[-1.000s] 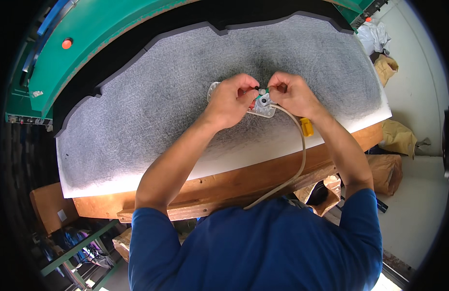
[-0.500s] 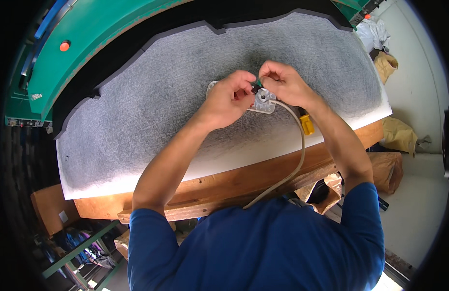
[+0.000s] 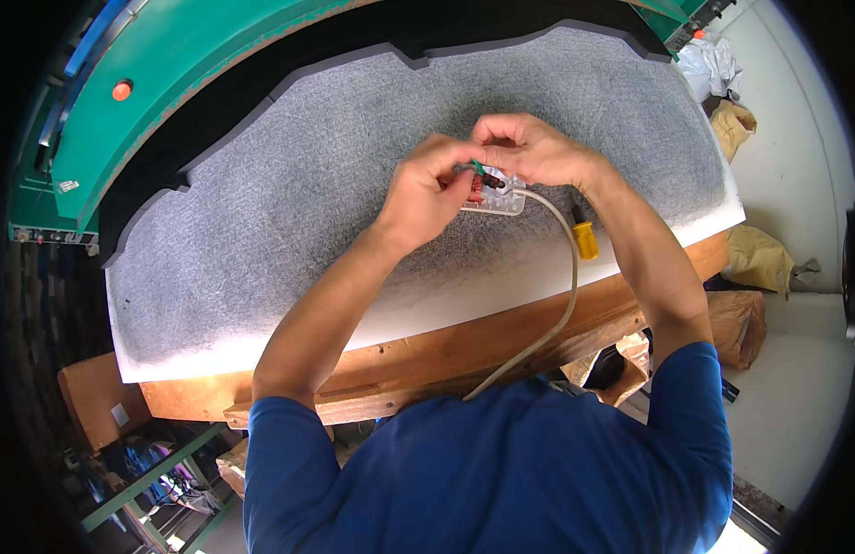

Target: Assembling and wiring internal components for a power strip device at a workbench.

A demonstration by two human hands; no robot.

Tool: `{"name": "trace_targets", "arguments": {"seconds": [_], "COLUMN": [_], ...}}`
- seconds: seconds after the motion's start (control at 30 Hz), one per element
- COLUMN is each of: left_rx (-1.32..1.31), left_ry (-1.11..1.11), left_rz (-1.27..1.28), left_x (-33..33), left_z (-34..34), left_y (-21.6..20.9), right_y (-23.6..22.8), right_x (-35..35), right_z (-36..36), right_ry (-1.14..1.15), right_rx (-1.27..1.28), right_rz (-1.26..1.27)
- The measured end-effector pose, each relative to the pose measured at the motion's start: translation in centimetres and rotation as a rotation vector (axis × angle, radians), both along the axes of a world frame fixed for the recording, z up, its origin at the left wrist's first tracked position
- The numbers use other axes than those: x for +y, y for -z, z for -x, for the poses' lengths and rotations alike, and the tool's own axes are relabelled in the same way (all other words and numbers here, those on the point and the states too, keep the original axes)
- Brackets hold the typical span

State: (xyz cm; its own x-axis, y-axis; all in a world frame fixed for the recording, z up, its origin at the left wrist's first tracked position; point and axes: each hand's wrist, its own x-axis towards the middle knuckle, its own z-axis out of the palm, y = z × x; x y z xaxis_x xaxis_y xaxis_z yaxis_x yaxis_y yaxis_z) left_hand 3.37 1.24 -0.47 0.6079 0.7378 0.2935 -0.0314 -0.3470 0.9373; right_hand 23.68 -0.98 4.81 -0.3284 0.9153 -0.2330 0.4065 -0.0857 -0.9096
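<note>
While your left hand pinches: green wire, upper centre
Your right hand: fingers bent alongside, hold hidden, cannot tell
Yellow handle: right of centre, beside pale cable

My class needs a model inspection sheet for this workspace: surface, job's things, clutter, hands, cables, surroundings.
Surface: grey, scuffed board, wooden edge on the person's side.
Job's things: clear plastic tray, partly hidden; small dark part and green piece by the fingertips.
Clutter: yellow-handled tool, right of the cable.
Hands: left hand and right hand close together at the small parts; exact grips unclear.
Cables: one pale cable, crossing the wooden edge toward the person.
Surroundings: green machine with red button; brown paper bag at right.
</note>
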Motion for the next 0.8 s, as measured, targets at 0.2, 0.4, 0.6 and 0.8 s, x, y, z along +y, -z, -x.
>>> {"name": "trace_targets", "arguments": {"seconds": [0.2,0.4,0.6,0.8], "left_rx": [0.262,0.382,0.447,0.486], "left_ry": [0.02,0.279,0.368,0.34], "left_rz": [0.125,0.256,0.229,0.333], "left_x": [2.2,4.6,5.3,5.3], "left_z": [0.0,-0.3,-0.7,-0.7], "left_y": [-2.3,-2.6,-3.1,-3.7], "right_y": [2.2,3.6,3.2,3.2], "right_x": [-0.7,-1.0,-1.0,-1.4], "right_z": [-0.3,-0.5,-1.1,-1.1], "right_ry": [0.029,0.009,0.061,0.15], "right_rx": [0.074,-0.082,-0.139,-0.093], "right_rz": [-0.087,-0.773,-0.972,-0.735]}}
